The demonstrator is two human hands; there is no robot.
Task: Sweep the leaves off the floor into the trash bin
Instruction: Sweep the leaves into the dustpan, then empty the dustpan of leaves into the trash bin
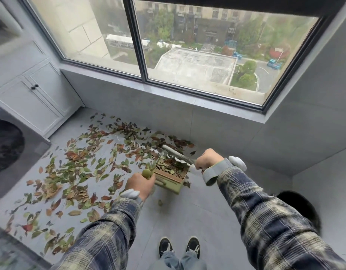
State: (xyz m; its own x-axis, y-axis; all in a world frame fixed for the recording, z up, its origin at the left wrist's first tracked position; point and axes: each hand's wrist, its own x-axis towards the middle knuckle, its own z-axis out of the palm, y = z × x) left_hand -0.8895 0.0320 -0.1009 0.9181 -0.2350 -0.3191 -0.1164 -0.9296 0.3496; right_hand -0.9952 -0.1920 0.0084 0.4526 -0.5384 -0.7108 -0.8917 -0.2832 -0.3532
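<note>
Your left hand [141, 185] grips the handle of the olive-green plastic dustpan [169, 175], your right hand [208, 159] grips the white-and-grey brush [177, 154] lying 10-to-4 across its mouth; pan part full. Red, brown and green leaves [80, 164] spread from 8 to 12 o'clock of the pan, nearer your left hand. Round black trash bin [300, 203] sits at 4 o'clock, half hidden behind your right plaid sleeve [265, 211], so dumping likely means turning right
</note>
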